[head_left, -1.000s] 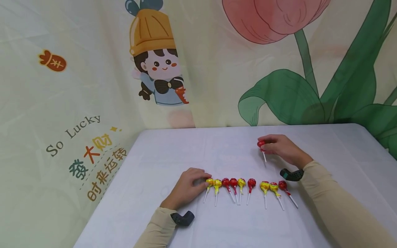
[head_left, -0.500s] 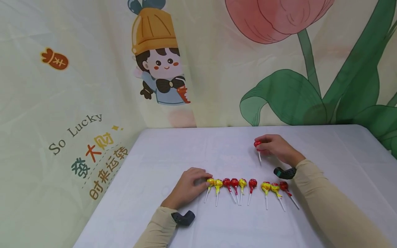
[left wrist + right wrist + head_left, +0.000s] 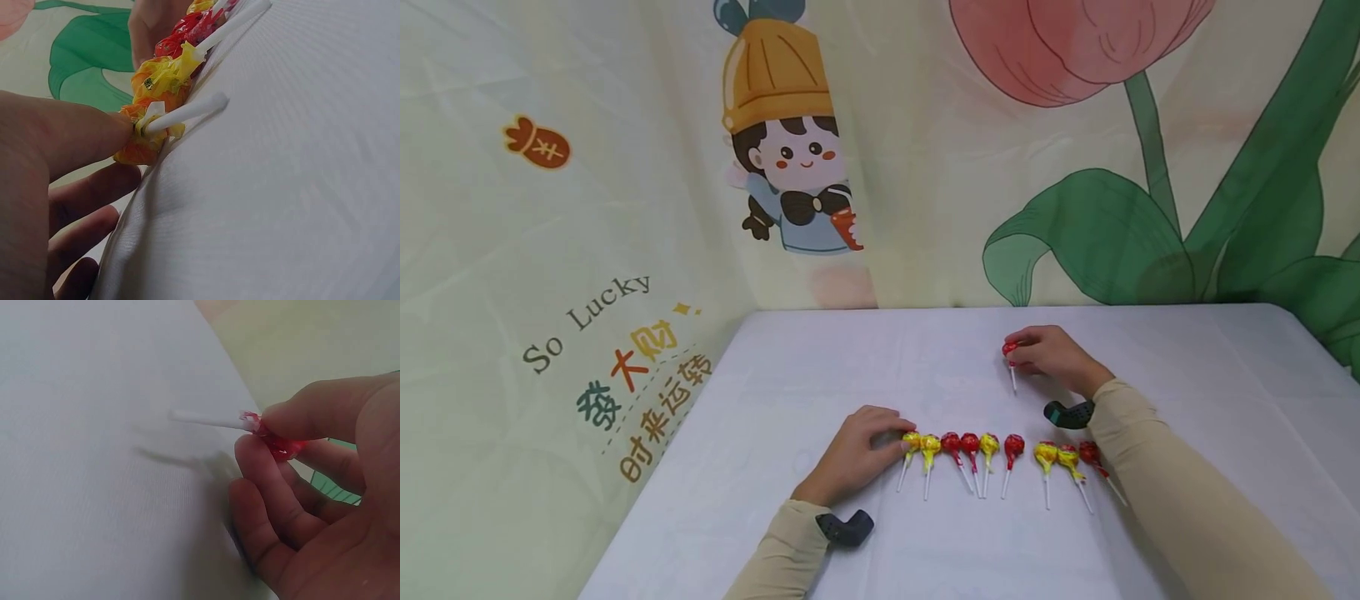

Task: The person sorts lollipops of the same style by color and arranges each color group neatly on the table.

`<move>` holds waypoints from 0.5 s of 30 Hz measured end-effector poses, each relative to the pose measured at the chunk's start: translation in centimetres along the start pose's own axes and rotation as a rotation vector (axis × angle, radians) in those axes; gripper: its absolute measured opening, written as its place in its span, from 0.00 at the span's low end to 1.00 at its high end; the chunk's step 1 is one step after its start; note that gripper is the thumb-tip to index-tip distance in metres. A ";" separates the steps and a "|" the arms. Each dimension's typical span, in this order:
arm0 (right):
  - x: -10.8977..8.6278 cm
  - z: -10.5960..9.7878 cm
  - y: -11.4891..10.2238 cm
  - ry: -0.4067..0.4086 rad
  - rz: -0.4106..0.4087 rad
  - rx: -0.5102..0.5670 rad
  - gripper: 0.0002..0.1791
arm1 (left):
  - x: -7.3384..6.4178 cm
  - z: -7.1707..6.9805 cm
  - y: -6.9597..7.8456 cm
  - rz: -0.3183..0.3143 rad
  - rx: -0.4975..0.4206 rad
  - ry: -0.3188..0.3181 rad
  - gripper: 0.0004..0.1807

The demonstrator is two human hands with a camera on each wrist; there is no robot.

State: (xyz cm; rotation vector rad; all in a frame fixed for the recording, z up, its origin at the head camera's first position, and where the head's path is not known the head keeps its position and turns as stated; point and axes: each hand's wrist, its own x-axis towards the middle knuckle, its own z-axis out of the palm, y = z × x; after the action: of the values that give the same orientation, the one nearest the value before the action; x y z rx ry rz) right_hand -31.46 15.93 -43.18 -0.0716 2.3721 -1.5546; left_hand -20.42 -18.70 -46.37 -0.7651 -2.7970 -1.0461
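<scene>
My left hand (image 3: 853, 454) pinches the leftmost yellow lollipop (image 3: 139, 153) of a row, thumb on its wrapped head, its white stick pointing toward the near side. Right beside it lies a second yellow lollipop (image 3: 930, 446). Beyond the row, my right hand (image 3: 1054, 360) holds a red lollipop (image 3: 286, 447) between thumb and fingers, its stick angled down and casting a shadow on the cloth. Further along the row come two red lollipops (image 3: 970, 443), a yellow one (image 3: 989, 445) and another red one (image 3: 1014, 445).
After a small gap, two yellow lollipops (image 3: 1046, 454) and a red one (image 3: 1089, 453) end the row at the right, close by my right sleeve (image 3: 1180, 483). A white cloth covers the table (image 3: 820, 358). Behind its far edge hangs a printed curtain (image 3: 917, 167).
My right hand has moved left with the red lollipop, beyond the row. The left hand keeps its place on the leftmost yellow lollipop. The right sleeve now overlaps the rightmost red lollipop.
</scene>
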 end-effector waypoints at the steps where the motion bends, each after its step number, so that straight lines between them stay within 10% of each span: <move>1: 0.0 0.1 -0.1 -0.001 0.001 -0.002 0.24 | 0.0 0.0 0.0 -0.005 0.002 -0.005 0.14; 15: 1.3 1.3 -0.7 -0.014 -0.014 -0.059 0.24 | -0.1 0.1 -0.3 -0.019 -0.001 0.000 0.13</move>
State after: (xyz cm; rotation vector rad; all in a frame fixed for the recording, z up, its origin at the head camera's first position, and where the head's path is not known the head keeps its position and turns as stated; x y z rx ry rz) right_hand -32.38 14.24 -43.34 -0.1115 2.4110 -1.4854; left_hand -20.43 -18.85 -46.65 -0.7403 -2.8089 -1.0499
